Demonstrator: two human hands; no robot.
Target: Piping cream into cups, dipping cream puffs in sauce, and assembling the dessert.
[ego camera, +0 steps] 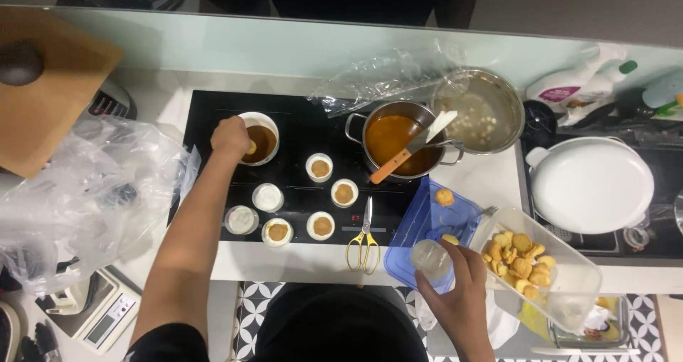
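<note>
My left hand (230, 137) reaches over the black cooktop (213, 109) and holds a small round biscuit at the rim of a white bowl of brown liquid (262, 141). My right hand (461, 285) grips a small clear cup (430, 258) above a blue lid (425, 223), with a small biscuit piece (450, 239) beside the fingers. Several small white cups sit on the cooktop: some show a brown biscuit inside (319, 168), others a white filling (267, 198). A clear tub of round biscuits (523, 261) lies tilted beside my right hand.
A pot of orange-brown liquid with a wooden-handled spatula (395, 143) stands on the cooktop, a steel bowl (484, 112) behind it. Yellow-handled scissors (364, 241) lie at the front edge. Crumpled plastic bags (85, 184) and a scale (99, 312) are left; a white lidded pan (590, 184) right.
</note>
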